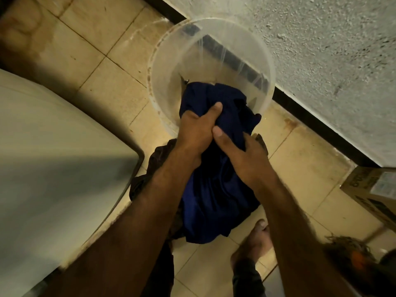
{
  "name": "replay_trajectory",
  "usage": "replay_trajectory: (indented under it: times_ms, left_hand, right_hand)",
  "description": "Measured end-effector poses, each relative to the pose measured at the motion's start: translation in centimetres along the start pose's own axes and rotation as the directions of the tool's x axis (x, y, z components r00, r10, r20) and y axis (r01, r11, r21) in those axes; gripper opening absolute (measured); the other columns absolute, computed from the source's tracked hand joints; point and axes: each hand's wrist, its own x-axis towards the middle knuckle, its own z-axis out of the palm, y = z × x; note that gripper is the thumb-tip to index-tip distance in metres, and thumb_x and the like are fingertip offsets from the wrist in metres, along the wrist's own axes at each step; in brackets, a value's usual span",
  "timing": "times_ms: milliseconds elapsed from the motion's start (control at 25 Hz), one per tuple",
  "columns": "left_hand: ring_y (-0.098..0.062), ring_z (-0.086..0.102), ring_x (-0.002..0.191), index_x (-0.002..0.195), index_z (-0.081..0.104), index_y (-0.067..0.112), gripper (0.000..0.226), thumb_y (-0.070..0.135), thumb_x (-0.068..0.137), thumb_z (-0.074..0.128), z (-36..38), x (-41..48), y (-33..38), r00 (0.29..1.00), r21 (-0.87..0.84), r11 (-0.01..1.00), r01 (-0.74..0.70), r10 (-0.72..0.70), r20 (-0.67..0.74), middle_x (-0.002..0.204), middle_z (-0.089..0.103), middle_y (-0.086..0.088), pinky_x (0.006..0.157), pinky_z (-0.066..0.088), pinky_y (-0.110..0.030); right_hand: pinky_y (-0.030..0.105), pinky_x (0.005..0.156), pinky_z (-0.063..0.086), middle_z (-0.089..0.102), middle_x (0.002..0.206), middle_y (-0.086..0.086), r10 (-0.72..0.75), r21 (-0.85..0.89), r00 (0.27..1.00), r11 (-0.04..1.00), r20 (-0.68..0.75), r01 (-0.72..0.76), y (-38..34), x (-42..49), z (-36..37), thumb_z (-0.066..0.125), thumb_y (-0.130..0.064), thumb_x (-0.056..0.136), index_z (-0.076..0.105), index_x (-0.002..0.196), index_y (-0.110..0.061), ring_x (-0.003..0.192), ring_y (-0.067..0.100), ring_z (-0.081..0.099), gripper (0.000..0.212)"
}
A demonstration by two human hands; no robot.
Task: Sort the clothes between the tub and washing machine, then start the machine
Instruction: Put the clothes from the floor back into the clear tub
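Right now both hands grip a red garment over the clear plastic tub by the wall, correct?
Not quite: the garment is dark blue, not red. The head view shows the left hand and right hand gripping it over the clear plastic tub by the wall.

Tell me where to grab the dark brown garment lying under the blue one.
Grip the brown garment at its exposed bunched edge, coming from the washing machine side. The blue garment, held by the left hand and right hand, covers the rest.
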Motion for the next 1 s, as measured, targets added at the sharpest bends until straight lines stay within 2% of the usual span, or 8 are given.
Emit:
replay_trajectory:
  times_ms: [160,280,400,480,560,760,880,1000]
  left_hand:
    - [-0.021,0.070,0.115,0.134,0.065,0.017,0.052,0.053,0.097,0.059,-1.4,0.1,-0.6,0.965,-0.066,0.998,-0.002,0.019,0.262,0.125,0.073,-0.005,0.102,0.056,-0.039]
    - [-0.014,0.071,0.114,0.124,0.071,0.039,0.076,0.091,0.070,0.054,-3.5,-1.6,-3.4,0.919,-0.121,0.981,0.150,-0.093,0.382,0.123,0.074,0.005,0.101,0.056,-0.038]
    - [0.003,0.070,0.106,0.101,0.073,0.059,0.048,0.087,0.065,0.060,-4.7,-4.2,-5.4,0.893,-0.132,0.984,0.121,-0.050,0.447,0.113,0.074,0.024,0.086,0.058,-0.019]
    - [0.006,0.070,0.102,0.103,0.074,0.050,0.025,0.061,0.081,0.068,-4.1,-4.9,-5.1,0.897,-0.135,0.986,0.102,-0.032,0.440,0.109,0.075,0.026,0.077,0.055,-0.010]
    - [-0.001,0.073,0.098,0.109,0.071,0.035,0.019,0.037,0.090,0.071,-3.2,-4.4,-4.1,0.950,-0.148,0.987,0.068,-0.018,0.313,0.107,0.078,0.016,0.074,0.057,-0.012]
    - [-0.024,0.076,0.099,0.122,0.071,0.017,0.039,0.041,0.091,0.071,-1.7,-0.7,-0.8,0.975,-0.222,0.957,0.187,-0.154,0.159,0.108,0.079,-0.004,0.084,0.064,-0.037]
    - [-0.028,0.073,0.105,0.130,0.066,0.011,0.052,0.044,0.091,0.071,-1.8,0.2,-0.1,0.963,-0.157,0.961,0.229,-0.200,0.182,0.117,0.076,-0.009,0.096,0.059,-0.043]
    - [-0.028,0.069,0.116,0.136,0.063,0.019,0.068,0.065,0.085,0.065,-1.3,0.0,-1.2,0.943,-0.143,0.955,0.258,-0.217,0.253,0.127,0.071,-0.008,0.105,0.053,-0.044]
  right_hand:
    - [0.030,0.090,0.061,0.078,0.113,0.000,-0.044,0.258,0.997,0.966,0.062,0.026,0.3,-0.6,-0.1,0.075,-0.016,0.091,0.072,0.124,-0.013,0.105,0.017,0.075,0.033]
    - [0.030,0.083,0.062,0.079,0.109,0.006,-0.015,0.423,0.999,0.906,0.036,-0.002,-1.4,0.3,0.0,0.073,-0.013,0.092,0.075,0.115,-0.011,0.100,0.023,0.076,0.023]
    - [0.033,0.085,0.063,0.079,0.109,0.008,-0.021,0.452,0.999,0.892,-0.024,0.030,-3.9,1.9,0.5,0.073,-0.013,0.092,0.075,0.114,-0.011,0.101,0.024,0.076,0.022]
    - [0.035,0.085,0.063,0.079,0.106,0.008,0.036,0.428,0.991,0.903,-0.126,0.022,-4.7,3.1,1.0,0.076,-0.021,0.091,0.075,0.114,-0.011,0.098,0.023,0.076,0.026]
    - [0.035,0.087,0.062,0.080,0.106,0.003,0.071,0.432,0.984,0.902,-0.160,0.005,-4.8,3.7,1.2,0.073,-0.040,0.091,0.074,0.116,-0.014,0.097,0.019,0.077,0.036]
    - [0.042,0.106,0.053,0.070,0.133,0.003,0.037,0.627,0.985,0.767,0.170,-0.137,-1.0,0.8,1.8,0.062,-0.069,0.087,0.059,0.142,-0.027,0.123,0.021,0.067,0.069]
    - [0.042,0.106,0.053,0.072,0.130,-0.001,0.117,0.443,0.985,0.882,0.127,-0.161,1.0,-0.9,2.3,0.075,-0.057,0.079,0.061,0.138,-0.023,0.117,0.018,0.070,0.070]
    - [0.031,0.082,0.064,0.079,0.111,0.001,0.137,0.386,0.984,0.919,-0.117,-0.082,0.7,-0.6,2.2,0.080,-0.029,0.086,0.070,0.123,-0.017,0.095,0.015,0.077,0.041]
